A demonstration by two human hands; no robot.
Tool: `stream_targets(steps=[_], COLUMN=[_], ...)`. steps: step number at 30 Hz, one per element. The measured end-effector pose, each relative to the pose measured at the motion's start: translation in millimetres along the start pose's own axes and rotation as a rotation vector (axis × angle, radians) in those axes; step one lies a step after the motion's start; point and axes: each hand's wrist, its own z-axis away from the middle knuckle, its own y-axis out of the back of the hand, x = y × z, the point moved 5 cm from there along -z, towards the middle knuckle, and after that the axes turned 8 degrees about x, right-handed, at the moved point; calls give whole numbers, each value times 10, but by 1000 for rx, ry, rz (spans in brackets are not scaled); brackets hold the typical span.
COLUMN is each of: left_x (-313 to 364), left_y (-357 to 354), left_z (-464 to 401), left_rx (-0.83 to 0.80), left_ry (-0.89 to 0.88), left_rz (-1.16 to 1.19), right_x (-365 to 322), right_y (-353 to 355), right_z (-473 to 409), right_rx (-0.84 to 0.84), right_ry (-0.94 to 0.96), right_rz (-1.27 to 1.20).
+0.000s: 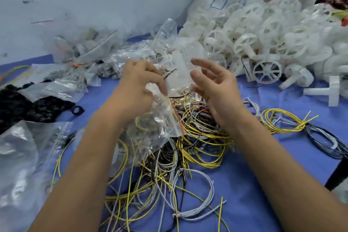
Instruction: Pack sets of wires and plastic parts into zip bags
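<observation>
**Bag in hand, filling under way**

My left hand [138, 83] pinches a clear zip bag [162, 118] by its upper part, fingers curled round the film, and the bag hangs down over the wire heap [188, 149] in the middle of the blue worktop [263, 184]. Its red seal strip runs along the edge nearest my right wrist. A thin dark wire end [170, 74] sticks up just by my left fingertips; whether I hold it along with the bag I cannot tell. My right hand [212, 84] is released, fingers spread and relaxed, gripping nothing, just beside the bag.

I judge this to be the loading step: one bag is picked and a set is being gathered for it. The next move calls for my free hand to fetch a part, either a wire coil from the heap below or a white plastic wheel [266, 70] from the pile toward the far right corner, while the left keeps the mouth open. Filled bags [79, 66] lie along the far left edge.
</observation>
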Motion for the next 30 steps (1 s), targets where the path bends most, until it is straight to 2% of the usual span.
stream_targets(steps=[2, 5, 8, 11, 15, 19, 23, 27, 30], left_x=[-76, -117, -129, -146, -134, -135, -187, -104, -34], left_y=[26, 94, 229, 356, 407, 408, 489, 535, 453], left_z=[51, 118, 203, 244, 240, 243, 239, 227, 216], left_rx=[29, 53, 167, 296, 328, 315, 343, 203, 116], left_ry=[-13, -13, 6, 48, 62, 51, 87, 51, 52], left_rz=[30, 102, 194, 247, 288, 297, 423, 521, 463], right_x=[60, 138, 186, 200, 258, 221, 199, 235, 219], right_y=[-87, -110, -131, -181, -291, -380, -538, -608, -613], right_z=[41, 52, 49, 92, 198, 286, 405, 396, 384], right_rx=[-123, -194, -205, -290, -455, -514, -660, -523, -463], right_ry=[-83, -119, -77, -49, -54, 28, 226, 161, 154], right_rz=[-106, -121, 1, 178, 328, 450, 593, 490, 464])
